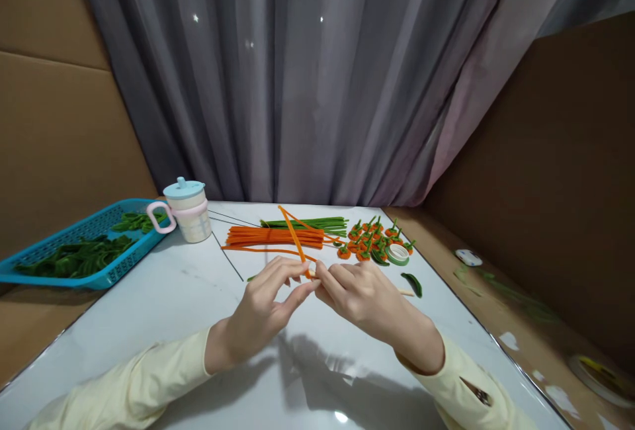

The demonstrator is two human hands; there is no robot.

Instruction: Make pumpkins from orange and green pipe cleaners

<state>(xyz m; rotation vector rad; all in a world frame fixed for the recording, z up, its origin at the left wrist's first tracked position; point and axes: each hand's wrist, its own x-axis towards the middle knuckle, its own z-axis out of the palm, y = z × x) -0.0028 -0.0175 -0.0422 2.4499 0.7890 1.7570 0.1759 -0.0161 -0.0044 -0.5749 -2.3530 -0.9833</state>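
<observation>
Close together over the middle of the table, my left hand (262, 307) and my right hand (360, 291) both have their fingertips pinched at an orange pipe cleaner (294, 237). The strip rises from the fingers, bends sharply at its top and runs back down to the right. A pale bit shows between my fingertips. Past my right hand pokes the end of a pale stick (405, 292); whether that hand grips it is hidden. Just behind the hands lie a bundle of orange pipe cleaners (272, 237) and a bundle of green pipe cleaners (317, 224).
Several small orange pieces with green stems (367, 238) stand at the back right, beside a green-and-white ring (397, 254) and a green leaf shape (413, 284). A lidded cup (192, 218) and a blue basket (106, 278) of green pieces are at left. Cardboard walls (546, 139) flank the table.
</observation>
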